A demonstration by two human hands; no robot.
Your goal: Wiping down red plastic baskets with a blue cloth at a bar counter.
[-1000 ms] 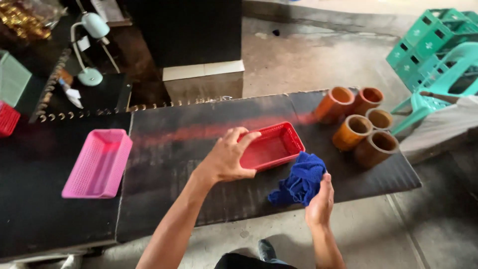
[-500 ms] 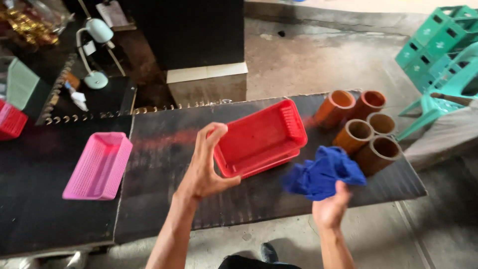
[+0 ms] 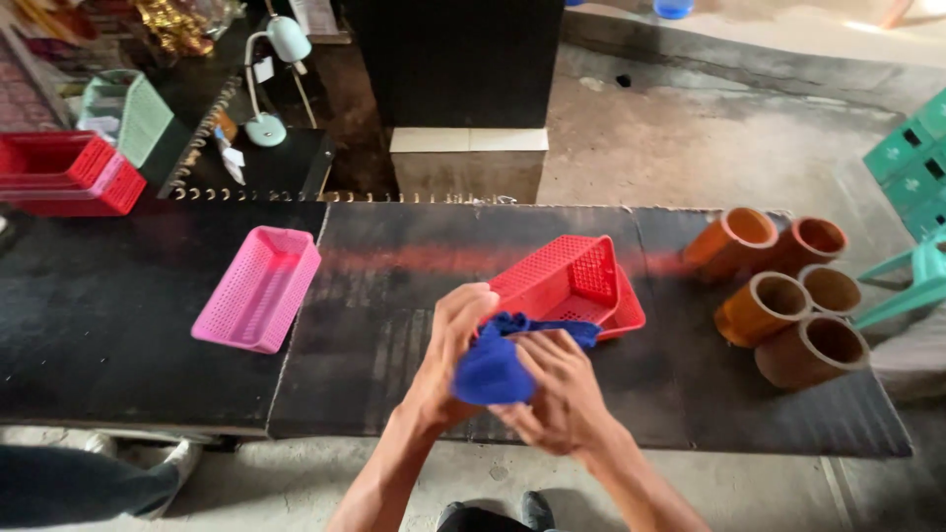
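The left hand [image 3: 455, 340] has lifted the red basket [image 3: 572, 286] off the worktop [image 3: 394, 296] since a moment ago and now tilts it up near the front edge, its fingers grasping the near rim, while the right hand [image 3: 557, 394] has brought the blue cloth [image 3: 493, 366] up from the worktop and presses it, fingers clenched on the bunched fabric, against that same rim. Judging by this, wiping of the basket is now under way. The pink basket [image 3: 258, 288] lies towards the left end and five clay pots [image 3: 783, 296] crowd the right end, both untouched.
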